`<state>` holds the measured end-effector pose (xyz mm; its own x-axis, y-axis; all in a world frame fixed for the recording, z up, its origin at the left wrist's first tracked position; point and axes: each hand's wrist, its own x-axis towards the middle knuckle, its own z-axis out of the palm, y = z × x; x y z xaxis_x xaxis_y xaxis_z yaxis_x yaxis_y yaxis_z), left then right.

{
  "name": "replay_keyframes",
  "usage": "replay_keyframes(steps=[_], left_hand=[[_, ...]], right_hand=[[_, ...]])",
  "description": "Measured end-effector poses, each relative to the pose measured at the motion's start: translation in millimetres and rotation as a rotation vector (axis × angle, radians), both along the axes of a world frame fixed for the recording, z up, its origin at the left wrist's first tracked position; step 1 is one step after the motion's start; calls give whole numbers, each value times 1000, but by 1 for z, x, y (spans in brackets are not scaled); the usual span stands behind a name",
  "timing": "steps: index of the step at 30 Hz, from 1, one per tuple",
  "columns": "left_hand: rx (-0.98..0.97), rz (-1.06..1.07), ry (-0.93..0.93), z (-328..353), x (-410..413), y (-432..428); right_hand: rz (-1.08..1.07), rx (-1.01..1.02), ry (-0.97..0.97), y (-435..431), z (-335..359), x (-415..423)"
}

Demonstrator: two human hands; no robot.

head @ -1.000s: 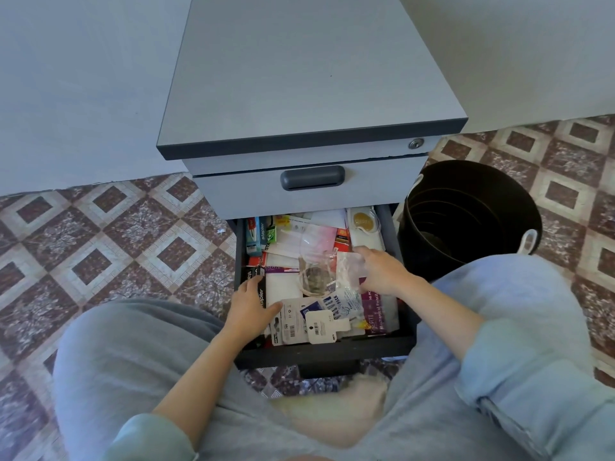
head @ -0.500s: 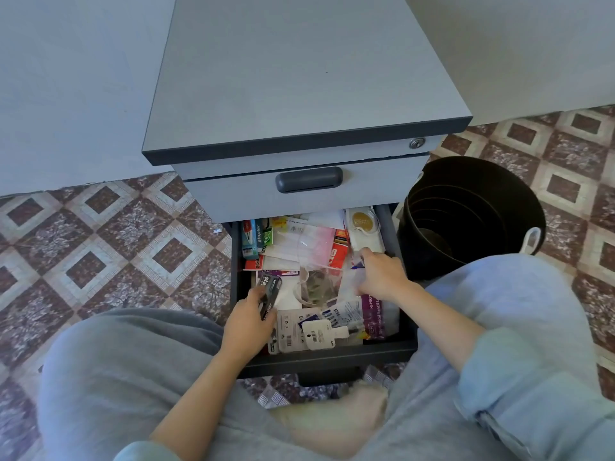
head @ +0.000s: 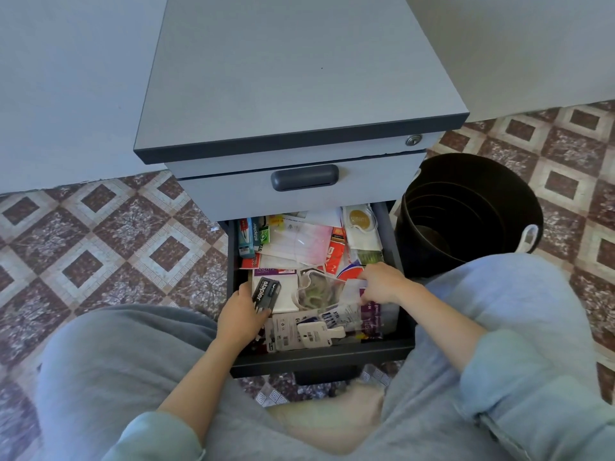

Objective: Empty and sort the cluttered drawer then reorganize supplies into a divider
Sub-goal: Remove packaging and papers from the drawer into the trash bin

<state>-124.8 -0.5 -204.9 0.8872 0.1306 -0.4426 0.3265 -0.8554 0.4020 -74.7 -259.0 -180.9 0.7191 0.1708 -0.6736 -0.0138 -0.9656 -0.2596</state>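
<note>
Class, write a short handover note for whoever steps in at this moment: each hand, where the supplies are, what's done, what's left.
Left hand grips the black stapler box at the left of the drawer.
Right hand pinches a clear packet mid-drawer.
Supplies lie heaped in the open drawer; a black bin stands to its right.
Done: drawer opened. Left: empty it, sort, refill a divider; none in view.

So the dark drawer [head: 319, 356] is pulled open and crammed with packets. A black stapler box [head: 266, 292] sits tilted by the left wall, with a clear bag [head: 316, 292] mid-drawer near it.
</note>
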Motion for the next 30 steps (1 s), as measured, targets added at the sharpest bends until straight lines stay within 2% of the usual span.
replay_keyframes(steps=[3,8,14,19,21,25,30], left_hand=[[18,7,38,4,6,1],[-69,101,-59,13,10,4],[-167,-71,-136,31,11,-13],[-278,-236,-14,36,8,-36],[-256,-340,57,34,6,-47],[-79,-564,140,25,5,-67],[32,-589,60,17,9,-76]], right_hand=[[-19,1,-62,-3,4,2],[-124,51,-199,-13,19,12],[-295,126,-302,-22,32,24],[-503,157,-338,-32,37,28],[-557,181,-330,-35,38,27],[-605,259,-325,-39,38,21],[-617,300,-366,-41,36,16]])
